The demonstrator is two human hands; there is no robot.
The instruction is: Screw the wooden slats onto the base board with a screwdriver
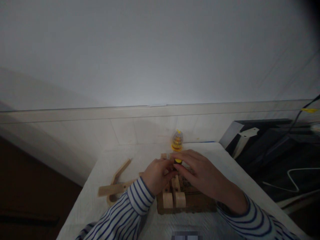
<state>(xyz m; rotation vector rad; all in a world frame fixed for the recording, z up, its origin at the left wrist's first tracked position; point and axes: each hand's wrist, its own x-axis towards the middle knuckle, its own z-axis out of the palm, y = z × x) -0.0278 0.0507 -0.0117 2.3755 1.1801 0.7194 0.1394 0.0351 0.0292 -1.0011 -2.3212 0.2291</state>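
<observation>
Left hand (pixel 158 175) and right hand (pixel 196 166) meet above a brown wooden board (pixel 200 204) on a white table (pixel 86 206).
The right hand pinches a small yellow-and-black object (pixel 178 161); the left hand's fingertips curl close beside it, their hold impossible to tell. Pale wooden pieces with rounded ends (pixel 180 200) lie near left on the board; a clear, yellow-based bottle (pixel 177 142) stands beyond.

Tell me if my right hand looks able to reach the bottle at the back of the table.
Probably yes: the bottle stands just beyond the right hand, and nothing visible blocks the way. The hand may first need to let go of the black-and-yellow piece it seems to hold.
</observation>
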